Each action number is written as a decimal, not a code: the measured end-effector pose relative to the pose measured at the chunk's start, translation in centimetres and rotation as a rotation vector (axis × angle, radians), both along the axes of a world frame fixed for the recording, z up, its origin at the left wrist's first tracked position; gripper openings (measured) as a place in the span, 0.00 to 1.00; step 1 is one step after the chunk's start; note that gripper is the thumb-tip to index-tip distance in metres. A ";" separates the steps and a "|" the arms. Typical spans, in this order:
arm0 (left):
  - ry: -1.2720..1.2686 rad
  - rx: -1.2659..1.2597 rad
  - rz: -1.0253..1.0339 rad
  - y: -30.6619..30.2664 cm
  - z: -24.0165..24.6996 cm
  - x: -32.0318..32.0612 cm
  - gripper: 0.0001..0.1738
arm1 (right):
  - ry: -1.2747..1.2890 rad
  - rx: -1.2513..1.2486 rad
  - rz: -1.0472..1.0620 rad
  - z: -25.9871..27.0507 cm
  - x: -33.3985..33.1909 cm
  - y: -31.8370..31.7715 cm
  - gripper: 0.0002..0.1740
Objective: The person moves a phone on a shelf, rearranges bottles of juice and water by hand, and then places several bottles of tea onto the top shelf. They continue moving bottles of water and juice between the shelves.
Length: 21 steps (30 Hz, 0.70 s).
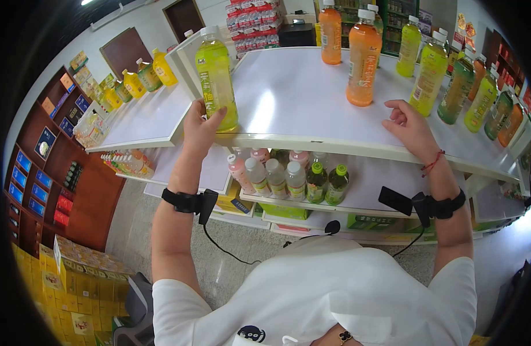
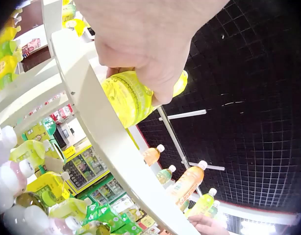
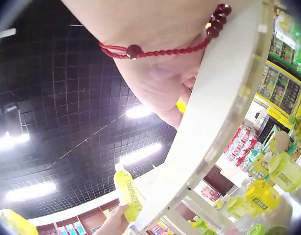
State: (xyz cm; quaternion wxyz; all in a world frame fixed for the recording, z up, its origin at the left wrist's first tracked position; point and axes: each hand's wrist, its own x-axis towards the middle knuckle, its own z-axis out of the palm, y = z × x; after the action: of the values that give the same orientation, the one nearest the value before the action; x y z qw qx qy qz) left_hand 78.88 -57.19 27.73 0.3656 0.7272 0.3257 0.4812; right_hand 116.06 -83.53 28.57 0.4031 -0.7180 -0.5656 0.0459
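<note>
My left hand (image 1: pixel 202 128) grips a yellow-green drink bottle (image 1: pixel 216 75) with a clear cap, low on its body. The bottle stands upright at the front left of the white shelf top (image 1: pixel 294 109). In the left wrist view, fingers and thumb wrap round the same bottle (image 2: pixel 123 95). At the right, my right hand (image 1: pixel 412 130) rests at the shelf's front edge, fingers loosely bent and holding nothing. An orange drink bottle (image 1: pixel 364 66) stands just left of it, and a yellow-green bottle (image 1: pixel 430 75) stands just behind.
Several green, yellow and orange bottles (image 1: pixel 454 89) line the right side of the top. Another orange bottle (image 1: pixel 330 34) stands farther back. Below, a lower shelf (image 1: pixel 363 179) carries several small bottles (image 1: pixel 275 179). A white divider (image 1: pixel 184 63) rises left of the held bottle.
</note>
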 end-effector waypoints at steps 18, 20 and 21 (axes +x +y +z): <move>-0.010 0.196 0.152 2.1 -2.5 -2.7 0.24 | -0.057 0.044 -0.012 -0.4 -0.6 -0.3 0.19; -0.051 0.184 0.131 2.2 -2.7 -2.4 0.25 | -0.113 0.076 0.005 -0.5 -0.6 -0.4 0.17; -0.093 0.183 0.110 2.2 -2.9 -2.2 0.25 | -0.125 0.069 -0.004 -0.4 -0.7 -0.6 0.17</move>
State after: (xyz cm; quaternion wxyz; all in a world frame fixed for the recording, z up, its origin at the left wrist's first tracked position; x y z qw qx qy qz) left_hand 76.73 -54.94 24.86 0.2857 0.7154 0.3024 0.5614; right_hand 115.36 -84.08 28.17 0.3915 -0.7062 -0.5895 -0.0195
